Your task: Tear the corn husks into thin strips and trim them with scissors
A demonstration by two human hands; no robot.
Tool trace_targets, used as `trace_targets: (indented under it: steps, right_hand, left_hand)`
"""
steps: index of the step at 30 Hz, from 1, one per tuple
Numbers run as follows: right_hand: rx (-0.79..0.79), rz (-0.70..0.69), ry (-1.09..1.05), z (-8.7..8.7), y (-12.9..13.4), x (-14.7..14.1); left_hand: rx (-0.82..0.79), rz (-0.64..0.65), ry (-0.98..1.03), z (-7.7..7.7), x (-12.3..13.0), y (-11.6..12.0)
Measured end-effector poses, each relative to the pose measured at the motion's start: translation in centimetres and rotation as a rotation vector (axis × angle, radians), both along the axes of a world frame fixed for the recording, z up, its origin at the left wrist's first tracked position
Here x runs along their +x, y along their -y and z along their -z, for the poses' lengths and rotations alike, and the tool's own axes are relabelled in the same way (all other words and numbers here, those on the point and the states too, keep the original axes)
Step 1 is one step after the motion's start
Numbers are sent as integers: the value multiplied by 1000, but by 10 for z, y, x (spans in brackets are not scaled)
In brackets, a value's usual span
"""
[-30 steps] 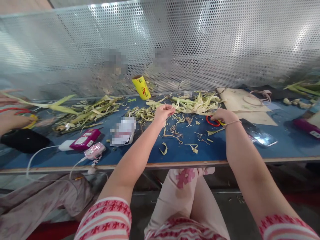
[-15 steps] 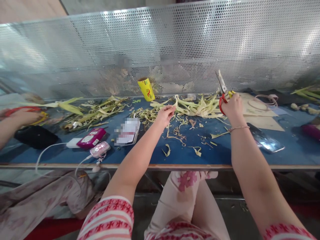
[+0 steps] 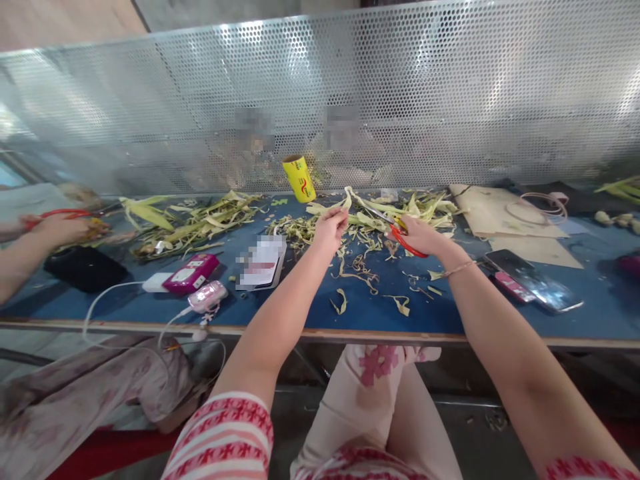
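Observation:
My left hand [image 3: 331, 228] is closed in a pinch on a pale yellow-green plant strip [image 3: 348, 195], whose end sticks up past the fingertips. My right hand [image 3: 423, 236] is wrapped round red-handled scissors [image 3: 409, 243]. Their blades point left and reach close to the strip; I cannot tell whether they touch it. Something yellow shows by the right fingers, too small to name. Behind and below both hands lies a loose heap of pale green leafy trimmings [image 3: 433, 212]. Small curled scraps [image 3: 403, 305] are strewn over the blue tabletop [image 3: 300, 313].
A yellow tube [image 3: 300, 181] leans by the perforated metal screen [image 3: 400, 87]. Left are a phone [image 3: 263, 263], a magenta box [image 3: 193, 273] with cables, a black pouch [image 3: 85, 268] and a co-worker's hand [image 3: 60, 230] with red-handled scissors. Right lie cardboard [image 3: 505, 212] and another phone [image 3: 535, 280].
My right hand has brought the scissors left and down, from upright to lying toward the strip. My left hand keeps its pinch. The whole view has shifted slightly.

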State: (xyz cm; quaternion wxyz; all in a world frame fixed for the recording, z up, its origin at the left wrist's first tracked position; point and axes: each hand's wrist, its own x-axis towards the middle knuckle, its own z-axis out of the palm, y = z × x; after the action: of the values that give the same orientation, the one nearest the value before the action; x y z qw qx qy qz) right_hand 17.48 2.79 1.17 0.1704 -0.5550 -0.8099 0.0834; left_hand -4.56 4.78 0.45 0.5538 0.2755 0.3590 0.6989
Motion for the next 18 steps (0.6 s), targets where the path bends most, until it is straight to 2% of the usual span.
trace_targets:
  steps: [11,18]
  right_hand:
    - [-41,-44,80,1,3,-10]
    - [-11,-49,64,1,4,-13]
  left_hand:
    - [76,41,-59,4,4,1]
    - [120,85,-121,6,13,8]
